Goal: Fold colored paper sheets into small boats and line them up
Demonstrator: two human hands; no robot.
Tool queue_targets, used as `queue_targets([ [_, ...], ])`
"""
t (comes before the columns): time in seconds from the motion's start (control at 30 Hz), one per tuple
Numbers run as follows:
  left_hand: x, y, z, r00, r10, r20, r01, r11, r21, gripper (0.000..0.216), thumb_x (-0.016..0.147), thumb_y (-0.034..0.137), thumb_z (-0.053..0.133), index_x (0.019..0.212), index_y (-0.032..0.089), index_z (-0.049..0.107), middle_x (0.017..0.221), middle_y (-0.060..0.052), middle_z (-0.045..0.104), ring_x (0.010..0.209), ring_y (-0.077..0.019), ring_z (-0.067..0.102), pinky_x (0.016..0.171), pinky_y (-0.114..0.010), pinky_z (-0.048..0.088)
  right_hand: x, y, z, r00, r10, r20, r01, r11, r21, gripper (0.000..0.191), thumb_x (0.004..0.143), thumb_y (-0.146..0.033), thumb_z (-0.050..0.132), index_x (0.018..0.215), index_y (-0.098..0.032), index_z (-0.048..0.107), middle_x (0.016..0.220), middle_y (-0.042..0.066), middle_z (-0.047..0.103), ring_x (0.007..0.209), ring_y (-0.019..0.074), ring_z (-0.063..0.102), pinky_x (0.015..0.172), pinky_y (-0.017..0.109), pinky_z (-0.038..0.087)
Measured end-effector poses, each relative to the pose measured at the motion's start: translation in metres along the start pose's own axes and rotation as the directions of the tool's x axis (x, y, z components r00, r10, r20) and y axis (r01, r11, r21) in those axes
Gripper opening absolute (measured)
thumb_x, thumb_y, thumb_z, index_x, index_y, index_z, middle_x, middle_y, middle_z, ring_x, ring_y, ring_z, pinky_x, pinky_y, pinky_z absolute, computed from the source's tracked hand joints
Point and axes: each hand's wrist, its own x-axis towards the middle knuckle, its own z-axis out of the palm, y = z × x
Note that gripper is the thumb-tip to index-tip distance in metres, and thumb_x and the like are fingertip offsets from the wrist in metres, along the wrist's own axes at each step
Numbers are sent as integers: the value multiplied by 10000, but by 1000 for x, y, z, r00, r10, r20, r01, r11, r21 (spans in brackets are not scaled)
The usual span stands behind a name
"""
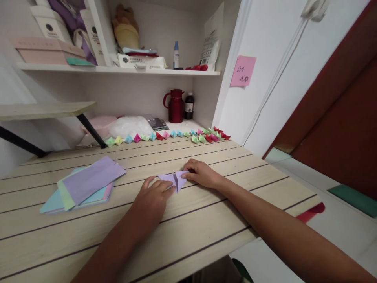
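Note:
A small folded piece of purple paper [178,181] lies on the wooden-slat table with a flap raised near its middle. My right hand [202,173] pinches its right side between thumb and fingers. From the left, my left hand [154,198] rests with spread fingers on the table, its fingertips touching the paper's left part and lower edge. Further left is a stack of coloured paper sheets [94,179], purple on top, with green, blue and pink showing below.
Along the table's back edge runs a row of small folded paper pieces [137,138] in several colours, bunched at the right. Behind them stand a red jug [176,106] and a dark bottle [189,106]. A small raised shelf [47,110] with black legs stands at back left.

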Motion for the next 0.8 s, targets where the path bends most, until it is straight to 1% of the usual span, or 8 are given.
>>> queue_targets([
  [0.2, -2, 0, 4, 999, -31, -6, 31, 999, -10, 507, 792, 22, 416, 1215, 231, 601, 1240, -65, 637, 1145, -228, 540, 1065, -470, 263, 8, -6, 12, 987, 128, -95, -145, 969, -198, 180, 818, -365, 672, 792, -199, 606, 821, 2, 589, 709, 126, 515, 626, 237, 319],
  [0.3, -3, 3, 3, 998, -61, -8, 61, 998, 15, 558, 831, 24, 368, 1323, 241, 515, 1205, -66, 636, 1121, -225, 532, 1046, -454, 289, 9, -7, 16, 983, 138, -123, -165, 957, -240, 187, 827, -371, 656, 782, -201, 591, 821, 1, 594, 715, 129, 510, 608, 239, 295],
  [0.37, -3, 5, 1, 998, -52, 18, 52, 998, 47, 589, 850, 36, 355, 1376, 281, 458, 1198, -64, 628, 1099, -233, 534, 1030, -468, 303, 9, -7, 17, 982, 133, -136, -163, 957, -239, 183, 824, -366, 655, 775, -203, 589, 823, 2, 596, 728, 133, 515, 609, 241, 298],
  [0.47, -2, 7, -2, 997, -23, 67, 17, 995, 95, 572, 851, 62, 383, 1354, 312, 490, 1238, -79, 603, 1117, -259, 525, 1023, -497, 303, 8, -2, 15, 977, 125, -172, -157, 969, -192, 83, 808, -275, 658, 848, -217, 615, 883, 2, 596, 744, 128, 535, 629, 236, 331],
  [0.6, -1, 6, -2, 996, -9, 88, -1, 994, 112, 570, 835, 58, 399, 1339, 298, 515, 1248, -100, 595, 1128, -266, 524, 1030, -508, 294, 8, 11, 6, 949, 187, -255, -223, 967, -122, 199, 806, -149, 600, 987, -222, 641, 948, 25, 584, 752, 127, 547, 683, 243, 382],
  [0.67, 0, 5, -1, 996, -1, 88, -9, 994, 113, 567, 833, 61, 402, 1336, 295, 519, 1242, -105, 596, 1123, -269, 525, 1028, -512, 295, 8, 13, 2, 942, 206, -265, -239, 966, -99, 144, 861, -197, 553, 960, -202, 658, 908, 37, 599, 783, 144, 554, 716, 258, 395],
  [0.73, 0, 5, -1, 997, 4, 80, -13, 993, 114, 558, 837, 72, 406, 1334, 299, 521, 1235, -104, 596, 1121, -273, 521, 1028, -517, 293, 8, 11, 2, 956, 181, -230, -208, 973, -98, 192, 912, -290, 510, 924, -197, 677, 878, 45, 621, 840, 165, 560, 759, 276, 397],
  [0.8, 0, 6, -1, 998, 5, 66, -13, 993, 116, 550, 846, 84, 408, 1336, 308, 518, 1223, -97, 597, 1113, -270, 520, 1032, -518, 288, 8, 4, 6, 976, 134, -172, -155, 981, -114, 238, 901, -390, 541, 938, -212, 695, 881, 47, 638, 889, 183, 557, 804, 299, 390],
])
